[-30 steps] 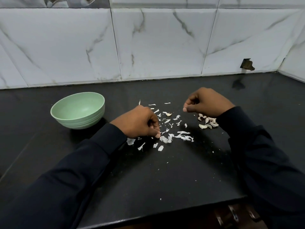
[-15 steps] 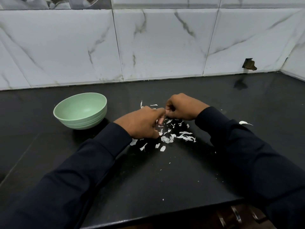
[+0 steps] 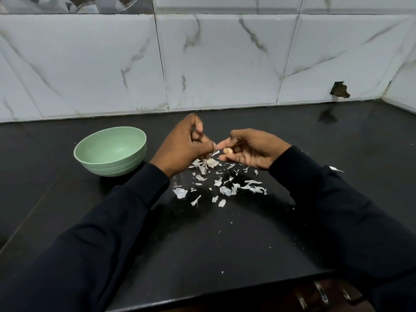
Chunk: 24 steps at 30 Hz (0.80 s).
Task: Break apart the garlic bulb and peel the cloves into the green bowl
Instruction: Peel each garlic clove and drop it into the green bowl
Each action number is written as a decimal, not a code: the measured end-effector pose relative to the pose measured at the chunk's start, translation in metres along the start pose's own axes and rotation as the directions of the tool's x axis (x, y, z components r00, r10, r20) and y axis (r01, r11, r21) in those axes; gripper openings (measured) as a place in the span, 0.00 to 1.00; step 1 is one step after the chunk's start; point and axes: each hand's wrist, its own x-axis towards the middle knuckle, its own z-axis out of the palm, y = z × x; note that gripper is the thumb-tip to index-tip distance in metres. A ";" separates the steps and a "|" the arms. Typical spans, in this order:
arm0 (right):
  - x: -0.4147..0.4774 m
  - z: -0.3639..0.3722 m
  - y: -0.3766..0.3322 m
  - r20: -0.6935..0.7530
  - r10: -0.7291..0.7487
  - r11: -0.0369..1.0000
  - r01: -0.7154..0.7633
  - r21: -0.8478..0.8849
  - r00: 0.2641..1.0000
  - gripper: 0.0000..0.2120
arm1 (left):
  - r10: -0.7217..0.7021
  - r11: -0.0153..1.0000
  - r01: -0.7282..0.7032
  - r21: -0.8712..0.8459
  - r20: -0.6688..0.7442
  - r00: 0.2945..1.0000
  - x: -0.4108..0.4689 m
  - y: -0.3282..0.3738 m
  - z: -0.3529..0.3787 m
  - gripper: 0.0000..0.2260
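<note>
Pinching clove [image 3: 227, 151] in right hand [image 3: 252, 152] grip, just right of curled left hand [image 3: 184, 147], its hold unclear; green bowl [image 3: 112, 165] beyond.

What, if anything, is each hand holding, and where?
Right hand pinches a clove by its sides, its end exposed. Left hand curled; whether it holds anything cannot be told.

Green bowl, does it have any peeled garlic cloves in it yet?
No, the green bowl shows only its bare green inside, while a clove sits in the grip of the right hand.
</note>
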 end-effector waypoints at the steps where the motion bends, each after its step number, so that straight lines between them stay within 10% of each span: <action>1: 0.001 0.001 0.001 0.025 0.042 0.999 -0.042 0.005 0.999 0.12 | 0.005 1.000 -0.005 0.024 -0.010 1.000 0.000 -0.002 0.004 0.18; 9: -0.004 -0.008 -0.004 0.057 -0.002 0.988 0.011 -0.157 0.998 0.07 | 0.012 0.990 0.000 0.140 -0.086 0.996 0.000 -0.006 0.007 0.08; 14: -0.022 -0.061 -0.024 -0.199 -0.254 0.586 -0.013 -0.811 0.947 0.04 | -0.024 0.955 0.083 0.284 -0.206 0.978 0.004 -0.019 -0.018 0.04; 20: -0.037 -0.090 -0.031 -0.340 -0.264 0.433 -0.204 -0.878 0.903 0.07 | -0.010 0.789 0.155 0.595 -0.240 0.971 0.011 -0.034 -0.034 0.01; 24: -0.039 -0.083 -0.034 -0.317 -0.361 0.289 -0.218 -0.932 0.877 0.04 | -0.047 0.718 0.130 0.684 -0.139 0.989 0.016 -0.041 -0.033 0.23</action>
